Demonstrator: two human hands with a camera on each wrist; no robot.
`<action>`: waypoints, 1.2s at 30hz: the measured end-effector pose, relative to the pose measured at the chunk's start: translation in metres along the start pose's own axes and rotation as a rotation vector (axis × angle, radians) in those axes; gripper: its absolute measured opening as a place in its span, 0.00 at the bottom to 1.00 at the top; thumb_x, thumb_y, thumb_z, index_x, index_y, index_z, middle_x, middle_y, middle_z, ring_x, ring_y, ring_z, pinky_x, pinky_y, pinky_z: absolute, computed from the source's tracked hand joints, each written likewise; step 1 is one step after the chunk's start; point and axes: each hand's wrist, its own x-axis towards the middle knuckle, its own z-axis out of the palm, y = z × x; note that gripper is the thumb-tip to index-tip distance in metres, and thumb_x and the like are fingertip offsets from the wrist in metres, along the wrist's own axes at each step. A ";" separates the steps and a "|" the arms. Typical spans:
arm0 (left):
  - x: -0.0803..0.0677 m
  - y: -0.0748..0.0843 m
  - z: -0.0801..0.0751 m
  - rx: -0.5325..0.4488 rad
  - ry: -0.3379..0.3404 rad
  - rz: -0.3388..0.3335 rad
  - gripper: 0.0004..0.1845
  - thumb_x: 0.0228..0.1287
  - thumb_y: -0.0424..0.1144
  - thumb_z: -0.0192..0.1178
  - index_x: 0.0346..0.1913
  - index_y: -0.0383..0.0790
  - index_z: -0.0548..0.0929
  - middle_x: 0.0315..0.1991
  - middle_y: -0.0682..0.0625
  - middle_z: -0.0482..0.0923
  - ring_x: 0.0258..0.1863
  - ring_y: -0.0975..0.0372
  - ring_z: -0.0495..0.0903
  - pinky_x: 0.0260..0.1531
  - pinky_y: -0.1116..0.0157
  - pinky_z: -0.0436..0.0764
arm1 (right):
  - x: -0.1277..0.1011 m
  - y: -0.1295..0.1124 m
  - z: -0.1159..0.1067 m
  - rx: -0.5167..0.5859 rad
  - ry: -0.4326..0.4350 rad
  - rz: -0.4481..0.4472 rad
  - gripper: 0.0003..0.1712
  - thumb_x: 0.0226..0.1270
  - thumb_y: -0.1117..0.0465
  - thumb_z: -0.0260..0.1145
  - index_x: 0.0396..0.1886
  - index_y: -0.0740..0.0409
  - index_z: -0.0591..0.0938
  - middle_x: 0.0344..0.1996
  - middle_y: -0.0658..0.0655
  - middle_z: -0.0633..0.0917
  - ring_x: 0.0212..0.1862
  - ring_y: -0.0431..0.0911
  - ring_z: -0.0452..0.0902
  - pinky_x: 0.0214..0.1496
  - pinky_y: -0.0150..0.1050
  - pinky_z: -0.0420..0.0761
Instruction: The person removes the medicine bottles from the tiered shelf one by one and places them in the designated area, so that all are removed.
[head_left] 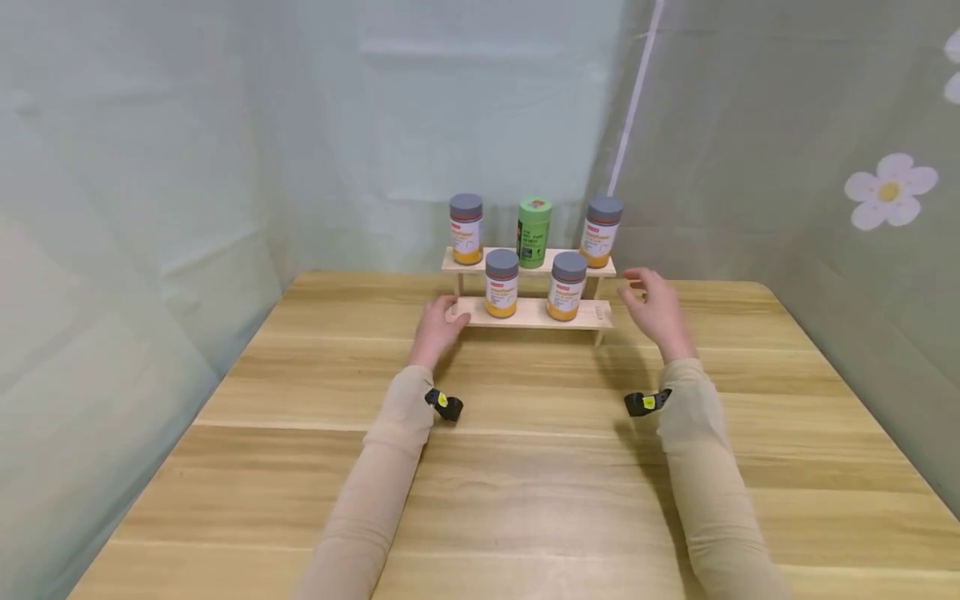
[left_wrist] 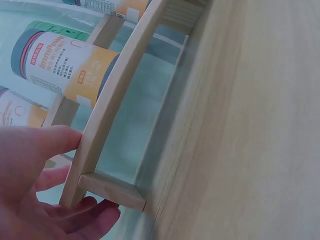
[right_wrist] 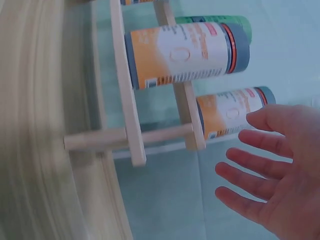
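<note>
A two-step wooden display rack (head_left: 532, 313) stands near the table's back edge. My left hand (head_left: 438, 330) grips the left end of its lower step. In the left wrist view the thumb (left_wrist: 62, 139) lies against the board, with the other fingers curled around its end by the leg (left_wrist: 112, 190). My right hand (head_left: 656, 313) hovers just off the rack's right end, fingers spread and slightly bent, touching nothing. Two grey-lidded supplement jars, left (head_left: 502, 285) and right (head_left: 566, 287), stand on the lower step. A green canister (head_left: 534, 233) stands between two matching jars (head_left: 467, 231) (head_left: 601, 233) above.
The wood-grain table (head_left: 517, 483) stretches from the rack toward me. Behind it hangs a pale curtain (head_left: 465, 100), with a darker flower-printed cloth (head_left: 750, 150) on the right. Each wrist wears a small black camera, left (head_left: 446, 405) and right (head_left: 645, 403).
</note>
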 end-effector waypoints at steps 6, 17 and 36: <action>-0.004 -0.013 0.004 -0.073 0.012 -0.028 0.29 0.69 0.46 0.57 0.69 0.38 0.66 0.70 0.39 0.62 0.71 0.47 0.61 0.73 0.50 0.59 | 0.009 -0.007 0.018 0.049 -0.007 -0.019 0.21 0.71 0.62 0.57 0.60 0.66 0.74 0.61 0.68 0.75 0.61 0.63 0.72 0.65 0.57 0.71; 0.001 -0.022 0.009 -0.179 -0.013 -0.070 0.30 0.70 0.49 0.55 0.72 0.45 0.63 0.75 0.44 0.58 0.75 0.48 0.55 0.75 0.49 0.54 | 0.016 -0.010 0.031 0.046 -0.002 -0.044 0.22 0.70 0.62 0.57 0.61 0.66 0.72 0.61 0.68 0.75 0.60 0.64 0.73 0.64 0.58 0.72; 0.003 -0.007 0.001 -0.238 -0.055 -0.100 0.32 0.68 0.46 0.59 0.71 0.46 0.63 0.76 0.44 0.57 0.76 0.49 0.54 0.76 0.50 0.53 | 0.025 -0.004 0.024 0.224 0.206 0.049 0.27 0.71 0.60 0.59 0.66 0.64 0.67 0.63 0.68 0.73 0.63 0.64 0.71 0.66 0.57 0.70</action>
